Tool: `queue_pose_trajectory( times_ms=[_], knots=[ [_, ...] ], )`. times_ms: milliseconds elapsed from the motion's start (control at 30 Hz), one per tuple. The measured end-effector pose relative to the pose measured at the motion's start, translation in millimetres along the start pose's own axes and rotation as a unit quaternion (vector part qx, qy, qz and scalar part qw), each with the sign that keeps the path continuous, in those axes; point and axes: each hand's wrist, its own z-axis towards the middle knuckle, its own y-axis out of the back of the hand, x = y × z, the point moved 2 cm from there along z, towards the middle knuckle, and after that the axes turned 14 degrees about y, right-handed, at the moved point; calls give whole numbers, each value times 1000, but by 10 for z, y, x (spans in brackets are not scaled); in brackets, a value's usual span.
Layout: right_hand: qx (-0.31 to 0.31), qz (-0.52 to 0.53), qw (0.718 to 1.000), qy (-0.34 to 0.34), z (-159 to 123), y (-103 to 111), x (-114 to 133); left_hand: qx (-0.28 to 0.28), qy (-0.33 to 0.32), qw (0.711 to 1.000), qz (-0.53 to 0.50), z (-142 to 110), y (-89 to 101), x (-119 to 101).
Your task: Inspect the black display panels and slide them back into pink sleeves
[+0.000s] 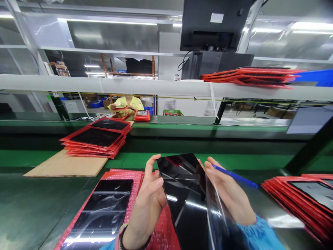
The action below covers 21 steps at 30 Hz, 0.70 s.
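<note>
My left hand (147,205) grips the left edge of a glossy black panel (184,194), tilted up in front of me, thumb raised along its edge. My right hand (229,194) holds the panel's right side, where a clear film (215,211) lifts off the surface; a blue tab or pen (234,176) lies across its fingers. Beneath the panel lies a red bubble-wrap bag (130,194) holding another black panel (104,208).
A stack of red-bagged panels (97,139) rests on a wooden board (65,165) on the green conveyor (182,159). A further stack (304,198) sits at the right. More red bags (249,76) lie on the upper shelf under a monitor (213,24). A person in yellow (127,103) works opposite.
</note>
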Motion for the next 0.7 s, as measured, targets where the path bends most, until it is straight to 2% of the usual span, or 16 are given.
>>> queue_pose_trajectory(
  times_ms=[67,133,233,300,400,467,600,700],
  knots=[
    [24,-34,999,20,-14,29,-7,-10,-12,1000,19,19,15,18],
    [88,-89,990,61,-27,31,5,-11,-23,999,39,33,23,27],
    [190,-166,959,132,-56,-17,43,0,-20,998,66,62,37,41],
    [212,-201,943,158,-67,-44,63,-6,-11,996,86,97,61,59],
    [224,-268,920,180,-40,-15,69,-38,-9,991,126,177,127,106],
    [218,-309,905,194,21,90,56,-59,-8,986,154,244,192,143],
    [164,-354,896,213,236,529,-28,-111,-2,976,188,414,384,185],
    [135,-375,894,203,365,902,-166,-157,-13,965,210,580,565,199]
  ],
)
